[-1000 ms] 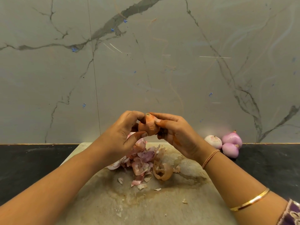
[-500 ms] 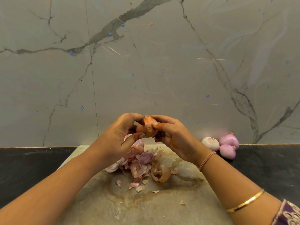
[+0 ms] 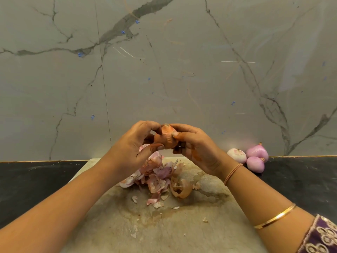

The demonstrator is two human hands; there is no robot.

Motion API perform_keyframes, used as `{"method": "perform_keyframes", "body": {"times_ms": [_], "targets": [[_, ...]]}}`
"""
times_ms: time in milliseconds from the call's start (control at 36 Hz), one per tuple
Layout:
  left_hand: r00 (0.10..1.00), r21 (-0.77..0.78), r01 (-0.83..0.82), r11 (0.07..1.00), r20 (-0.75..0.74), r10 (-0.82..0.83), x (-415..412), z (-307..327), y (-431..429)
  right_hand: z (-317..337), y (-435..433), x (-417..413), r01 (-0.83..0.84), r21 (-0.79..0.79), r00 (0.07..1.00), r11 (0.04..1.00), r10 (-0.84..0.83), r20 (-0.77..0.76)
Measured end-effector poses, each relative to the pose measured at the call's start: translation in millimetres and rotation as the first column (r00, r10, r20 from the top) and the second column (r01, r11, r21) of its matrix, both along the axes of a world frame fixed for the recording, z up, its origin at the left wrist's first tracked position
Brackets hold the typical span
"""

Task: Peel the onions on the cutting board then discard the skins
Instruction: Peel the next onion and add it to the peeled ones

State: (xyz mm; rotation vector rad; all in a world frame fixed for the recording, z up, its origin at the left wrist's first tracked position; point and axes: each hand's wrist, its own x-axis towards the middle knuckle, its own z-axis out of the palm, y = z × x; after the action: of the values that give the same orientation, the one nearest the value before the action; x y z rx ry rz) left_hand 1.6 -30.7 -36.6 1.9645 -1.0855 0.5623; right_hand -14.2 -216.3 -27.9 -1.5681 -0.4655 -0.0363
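- The left hand point(image 3: 134, 148) is raised above the far edge of the board point(image 3: 164, 227), palm turned to the right. Its fingers curl over the top of the onion point(image 3: 165, 137) and its thumb presses the onion's lower left side.
- The right hand point(image 3: 197, 148) mirrors it, palm turned to the left. Its thumb lies across the onion's upper right side, its forefinger reaches over the top, and the other fingers curl behind.
- Both hands grip the onion, one from each side, and neither holds anything else.
- The forearms slope up from the near corners of the board and meet over its far edge. A bangle point(image 3: 275, 216) circles the right forearm.
- Little differs from half a second and one second ago. The hands stay in the same place over the board, and the thumbs sit on the same spots. The onion still wears its whole brown skin, and the heap beneath looks unchanged.
- The onion is in the air above the board's far edge, wedged between the two hands. Its tufted end points up and its front face shows between the thumbs.
- The skins point(image 3: 156, 174) lie heaped on the far half of the board, below the hands.
- Three peeled onions point(image 3: 255, 158) lie together on the counter point(image 3: 36, 181), just off the board's far right corner.
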Motion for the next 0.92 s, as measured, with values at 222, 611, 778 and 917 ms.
{"method": "perform_keyframes", "body": {"times_ms": [222,611,778,917], "targets": [[0.999,-0.002,-0.033,0.999,-0.029,0.033,-1,1,0,1,0,0,-0.008,0.015,1.0,1.0,0.008,-0.002],[0.987,0.014,-0.118,0.993,0.115,0.116,0,3,1,0,3,0,-0.018,-0.015,1.0,1.0,0.018,0.012],[0.994,-0.05,-0.106,0.993,-0.022,0.105,-2,3,-1,-1,7,-1,0.111,-0.131,0.987,0.985,-0.095,0.127],[0.992,-0.159,-0.121,0.98,-0.065,0.112,-6,5,-2,-3,6,-3,0.245,-0.21,0.938,0.946,-0.176,0.3]]}}
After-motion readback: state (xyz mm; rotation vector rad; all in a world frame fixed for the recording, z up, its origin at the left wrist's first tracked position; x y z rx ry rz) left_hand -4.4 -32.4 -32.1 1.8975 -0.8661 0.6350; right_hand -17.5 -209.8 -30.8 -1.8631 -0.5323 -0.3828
